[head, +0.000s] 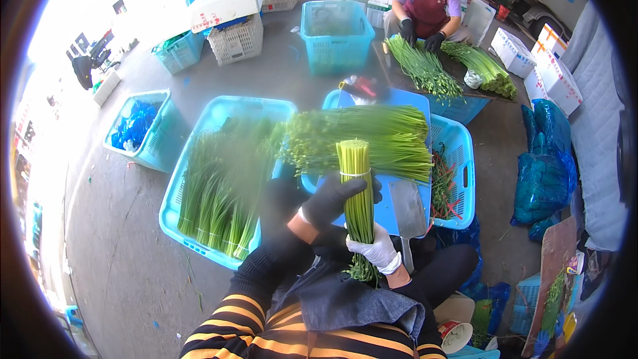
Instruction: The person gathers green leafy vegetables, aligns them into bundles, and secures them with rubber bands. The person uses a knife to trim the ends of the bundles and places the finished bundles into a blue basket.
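A bundle of green flowering chive stems [358, 199] stands upright before me, cut ends up, a white band around it near the top. My left hand [331, 199], in a black glove, grips it just below the band. Lower down, my right hand [376, 249], in a white glove, holds the same bundle above its drooping bud ends. Behind it, loose chive stems [379, 127] lie across a blue cutting board [381, 209]. A cleaver [408, 207] rests on the board's right side, its handle pointing towards me.
Banded chive bundles [214, 214] fill a turquoise crate [172, 209] at left. Under the board, another crate [468, 174] contains trimmings and red ties. Across from me, a black-gloved person [428, 10] handles chives [423, 65]. Blue plastic bags [543, 179] lie at right; a bag-filled basket [162, 142] stands left.
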Tool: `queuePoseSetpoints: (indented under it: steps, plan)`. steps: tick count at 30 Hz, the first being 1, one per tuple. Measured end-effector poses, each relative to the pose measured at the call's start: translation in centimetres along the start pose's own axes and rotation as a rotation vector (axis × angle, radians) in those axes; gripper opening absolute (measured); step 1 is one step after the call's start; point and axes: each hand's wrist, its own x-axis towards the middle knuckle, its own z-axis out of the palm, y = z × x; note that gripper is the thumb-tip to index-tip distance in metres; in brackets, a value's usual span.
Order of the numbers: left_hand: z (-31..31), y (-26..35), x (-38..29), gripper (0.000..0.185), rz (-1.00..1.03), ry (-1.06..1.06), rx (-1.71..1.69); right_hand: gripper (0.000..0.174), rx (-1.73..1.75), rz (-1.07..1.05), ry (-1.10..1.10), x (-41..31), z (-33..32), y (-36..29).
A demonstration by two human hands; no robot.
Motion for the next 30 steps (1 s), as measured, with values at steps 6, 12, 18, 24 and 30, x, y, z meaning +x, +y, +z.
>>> queuePoseSetpoints:
  steps: [6,12,18,24,30]
  plan:
    - [-2.4,0.7,1.3,0.072,0.086,-0.027,-0.246,0.049,0.011,0.065,-0.085,-0.2,-0.6,-0.9]
    - [-0.8,-1.0,0.1,0.055,0.011,0.004,-0.099,0.048,0.176,0.196,-0.180,-0.2,-0.6,-1.1]
    - [0.3,-4.0,-1.2,0.062,-0.066,0.022,-0.258,0.054,0.345,0.259,-0.314,0.0,-2.3,-0.5]
    - [0.9,-4.5,-1.9,0.062,-0.143,0.052,-0.214,0.062,0.464,0.226,-0.390,0.6,-2.9,0.0]
    - [1.7,-2.1,-1.6,0.048,0.112,0.170,-0.185,0.069,0.366,0.194,-0.381,0.9,-2.9,-0.9]
